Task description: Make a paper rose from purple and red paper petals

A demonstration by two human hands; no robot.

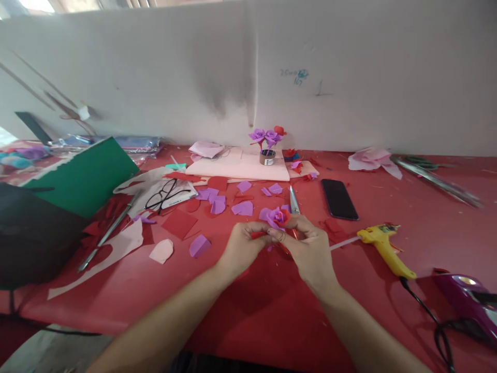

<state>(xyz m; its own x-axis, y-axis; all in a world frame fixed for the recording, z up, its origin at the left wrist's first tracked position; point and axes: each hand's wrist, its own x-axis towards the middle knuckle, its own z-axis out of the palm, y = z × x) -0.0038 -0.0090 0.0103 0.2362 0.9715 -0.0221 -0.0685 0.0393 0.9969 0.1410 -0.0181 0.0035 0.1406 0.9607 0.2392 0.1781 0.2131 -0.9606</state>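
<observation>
Both my hands meet over the red table (272,311) at its middle. My right hand (310,248) is closed in a pinch on a small purple paper flower (276,216) with a red centre. My left hand (244,243) is closed too, its fingertips pinching the red piece (258,235) at the flower's base. Scissors (294,201) lie just behind the flower, blades pointing away. Loose purple petals (217,202) and red paper scraps (179,224) lie to the left of my hands.
A yellow glue gun (384,246) and a black phone (339,199) lie to the right, a purple device (468,303) with a cord at the far right. Glasses (166,194), green card (87,176) and a dark sheet (31,233) sit left. Finished flowers (267,138) stand in a small pot by the wall.
</observation>
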